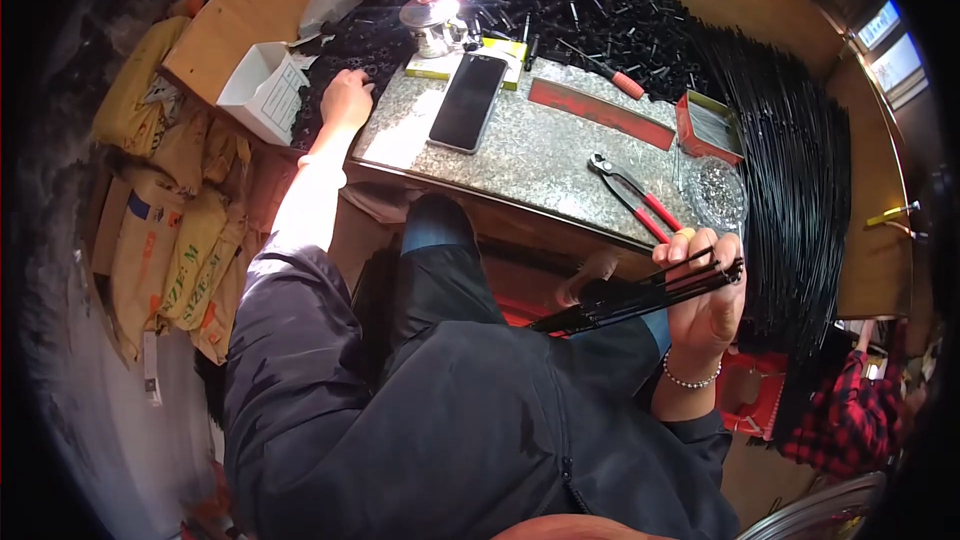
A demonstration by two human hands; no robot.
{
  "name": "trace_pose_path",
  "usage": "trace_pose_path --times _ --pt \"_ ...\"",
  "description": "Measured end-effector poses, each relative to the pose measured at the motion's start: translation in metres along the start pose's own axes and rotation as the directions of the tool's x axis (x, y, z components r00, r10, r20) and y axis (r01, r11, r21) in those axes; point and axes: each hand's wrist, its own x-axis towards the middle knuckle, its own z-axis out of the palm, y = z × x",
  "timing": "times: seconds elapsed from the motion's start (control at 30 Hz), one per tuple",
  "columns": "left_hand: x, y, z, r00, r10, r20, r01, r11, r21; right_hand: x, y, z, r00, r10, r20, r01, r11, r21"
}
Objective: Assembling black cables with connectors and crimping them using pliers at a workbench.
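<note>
My right hand [708,295] is closed around a bundle of thin black rods [640,302], held over my lap beyond the bench's front edge. The rods' ends stick out past my fingers on the right. At the left of the bench, my left hand [347,98] reaches into small black ring-like parts [378,70] with its fingers curled down. Whatever its fingertips hold is too small to make out. Beside that hand stands a white box [262,90]. Pliers with red handles [630,198] lie on the bench near my right hand.
A phone [468,102] lies on the grey benchtop [540,165], below a lit lamp [432,25]. Black tubular parts [600,10] heap at the back. Long black rods [785,160] stack at right, near a red box [708,125]. Sacks [165,240] stand left; another person's plaid sleeve [850,420] shows right.
</note>
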Motion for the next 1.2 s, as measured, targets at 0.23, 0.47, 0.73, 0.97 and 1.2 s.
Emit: trace_pose_path --times 0.23,0.47,0.73,0.97,1.2 --pt "0.003 -0.009 0.005 0.995 0.075 0.06 -0.084 0.981 0.173 0.011 0.014 -0.008 0.989 -0.037 -0.143 0.023 0.995 -0.098" --pt "0.002 0.009 -0.018 0.967 0.161 -0.197 -0.161 0.987 0.019 0.011 0.024 -0.007 0.97 0.029 -0.243 -0.052 0.995 -0.088" --pt "-0.055 0.237 -0.118 0.86 0.475 0.189 0.295 -0.159 -0.942 0.006 0.035 -0.003 0.986 0.064 -0.156 -0.07 0.997 -0.03" --pt "-0.076 0.306 -0.124 0.702 0.653 0.283 0.566 -0.272 -0.779 0.001 0.038 0.006 0.991 0.063 -0.119 -0.063 0.998 0.002" --pt "-0.094 0.304 -0.121 0.654 0.706 0.27 0.614 -0.288 -0.735 -0.002 0.037 0.002 0.99 0.051 -0.133 -0.05 0.999 0.012"
